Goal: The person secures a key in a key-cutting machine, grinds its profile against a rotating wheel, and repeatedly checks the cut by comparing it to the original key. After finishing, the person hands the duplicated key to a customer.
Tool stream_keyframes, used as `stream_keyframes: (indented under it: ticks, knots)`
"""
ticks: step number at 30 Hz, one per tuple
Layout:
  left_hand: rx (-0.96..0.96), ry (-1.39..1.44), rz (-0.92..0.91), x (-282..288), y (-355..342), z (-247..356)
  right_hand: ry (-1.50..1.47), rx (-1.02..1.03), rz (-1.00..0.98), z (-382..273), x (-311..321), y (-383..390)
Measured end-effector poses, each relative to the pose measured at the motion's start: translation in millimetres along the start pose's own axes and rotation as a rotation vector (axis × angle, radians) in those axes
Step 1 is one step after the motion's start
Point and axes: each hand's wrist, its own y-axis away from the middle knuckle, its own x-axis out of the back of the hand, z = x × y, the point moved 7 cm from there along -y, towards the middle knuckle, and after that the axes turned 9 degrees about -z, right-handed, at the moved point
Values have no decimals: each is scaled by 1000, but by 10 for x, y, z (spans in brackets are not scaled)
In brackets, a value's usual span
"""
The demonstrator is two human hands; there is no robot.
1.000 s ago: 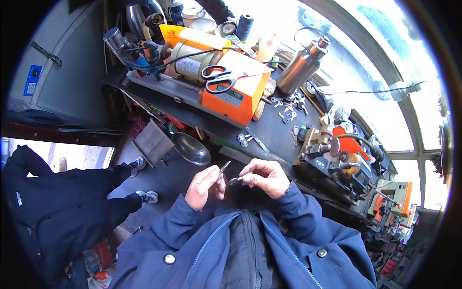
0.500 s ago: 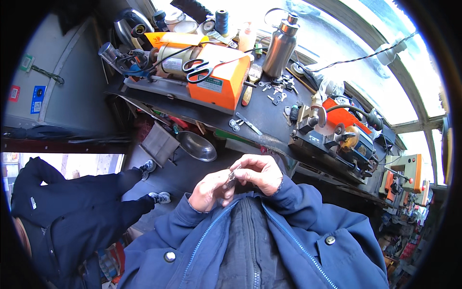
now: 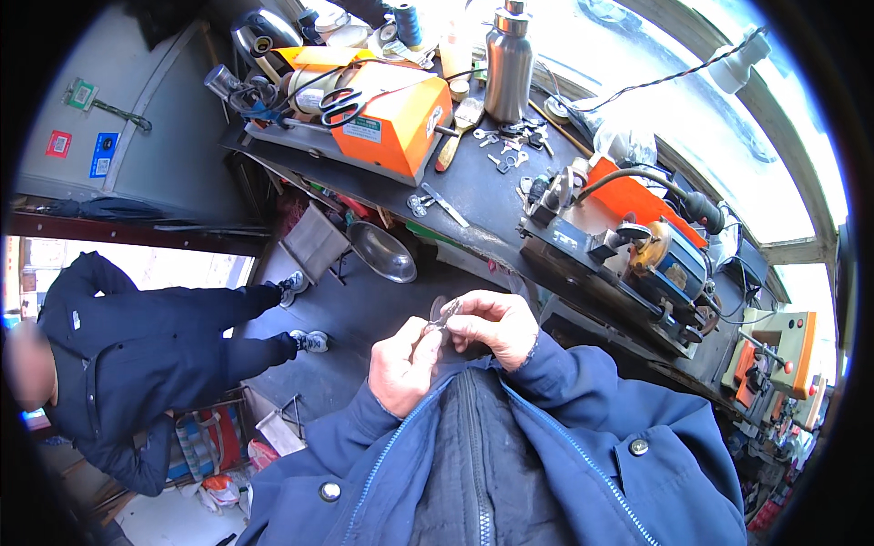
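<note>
In front of my jacket, both hands are close together with their fingertips meeting. My left hand (image 3: 401, 366) pinches a small metal key (image 3: 447, 316) between thumb and fingers. My right hand (image 3: 498, 328) grips the same key from the other side. A thin rounded edge, perhaps a ring, stands out beside the key; its kind is too small to make out. Fingers hide part of what I hold. Beyond my hands, a workbench (image 3: 487, 196) carries several loose keys (image 3: 512, 150), a small bunch of keys (image 3: 420, 206) and a flat metal file or strip (image 3: 445, 205).
An orange grinding machine (image 3: 391, 118) with black-handled scissors (image 3: 341, 107) stands at the back left, a steel bottle (image 3: 509, 68) beside it. A key-cutting machine (image 3: 651, 264) occupies the bench's right. A metal basin (image 3: 382, 252) is below; a person in dark clothes (image 3: 164, 337) stands left.
My view has shifted, so the bench appears higher and more tilted. Both hands stay together; the key now shows more clearly between the fingertips.
</note>
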Motion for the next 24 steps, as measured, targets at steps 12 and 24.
stream_keyframes:
  ticks: [12, 24]
  knots:
    - [42, -100, 113, -407, 212, 90, -142, -126, -81, 159, 218, 301]
    - [86, -234, 272, -347, 272, 27, -266, -181, -146, 316, 215, 213]
